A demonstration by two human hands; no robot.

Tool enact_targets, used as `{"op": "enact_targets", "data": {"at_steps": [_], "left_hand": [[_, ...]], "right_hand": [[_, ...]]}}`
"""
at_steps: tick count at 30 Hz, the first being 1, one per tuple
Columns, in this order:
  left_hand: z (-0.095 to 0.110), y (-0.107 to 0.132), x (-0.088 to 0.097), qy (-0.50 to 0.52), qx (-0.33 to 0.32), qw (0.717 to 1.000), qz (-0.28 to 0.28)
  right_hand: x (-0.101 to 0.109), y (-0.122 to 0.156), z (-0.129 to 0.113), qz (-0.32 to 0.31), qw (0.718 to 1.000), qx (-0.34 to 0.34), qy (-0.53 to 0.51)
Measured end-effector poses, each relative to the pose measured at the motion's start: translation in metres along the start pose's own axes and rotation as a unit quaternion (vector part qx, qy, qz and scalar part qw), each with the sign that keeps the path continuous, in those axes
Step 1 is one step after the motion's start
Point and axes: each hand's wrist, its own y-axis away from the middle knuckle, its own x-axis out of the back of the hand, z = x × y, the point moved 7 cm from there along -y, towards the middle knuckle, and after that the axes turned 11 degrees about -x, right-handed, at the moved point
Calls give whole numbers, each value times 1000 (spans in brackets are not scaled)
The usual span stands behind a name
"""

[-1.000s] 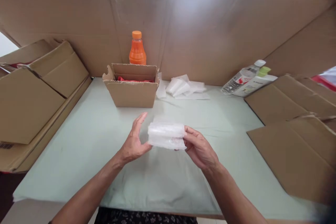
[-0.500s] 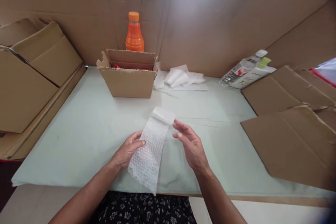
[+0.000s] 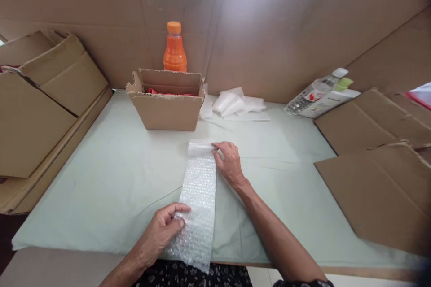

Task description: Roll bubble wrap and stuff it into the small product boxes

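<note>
A strip of clear bubble wrap (image 3: 200,184) lies lengthwise on the pale green cloth, rolled or folded over at its far end. Its near end hangs over the table edge. My right hand (image 3: 230,161) pinches the right side of the rolled end between thumb and fingers. Lower down, my left hand (image 3: 162,233) grips the strip's left edge, thumb on top; the other fingers are partly hidden. Whether anything is wrapped inside the roll, I cannot tell.
Beyond the strip stands an open cardboard box (image 3: 171,112) with something red inside, an orange bottle (image 3: 175,51) behind it. White packing sheets (image 3: 235,103) lie to its right. A clear bottle (image 3: 314,92) leans at back right. Cardboard boxes (image 3: 370,188) flank both sides.
My right hand has come in from the right and taken hold of the rolled end. My left hand has slid nearer along the strip, which now lies straighter.
</note>
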Motion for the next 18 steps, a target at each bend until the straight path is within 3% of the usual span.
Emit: {"op": "enact_targets", "data": {"at_steps": [3, 5, 8, 10, 12, 15, 18], "left_hand": [[10, 1, -1, 68, -3, 998, 13], [15, 0, -2, 109, 8, 994, 22], [23, -4, -5, 161, 35, 986, 15], [32, -12, -8, 192, 33, 981, 4], [41, -22, -11, 224, 27, 974, -8], [46, -36, -15, 257, 32, 966, -17], [45, -43, -15, 250, 29, 968, 2]], "right_hand": [[2, -4, 1, 10, 1000, -12, 27], [8, 4, 9, -16, 999, -24, 27], [23, 43, 8, -126, 991, 24, -42], [34, 80, -4, -229, 964, 68, -113], [43, 106, -16, -272, 945, 60, -173], [39, 109, -17, -202, 960, -30, -192], [17, 86, -7, -94, 978, -120, -143]]}}
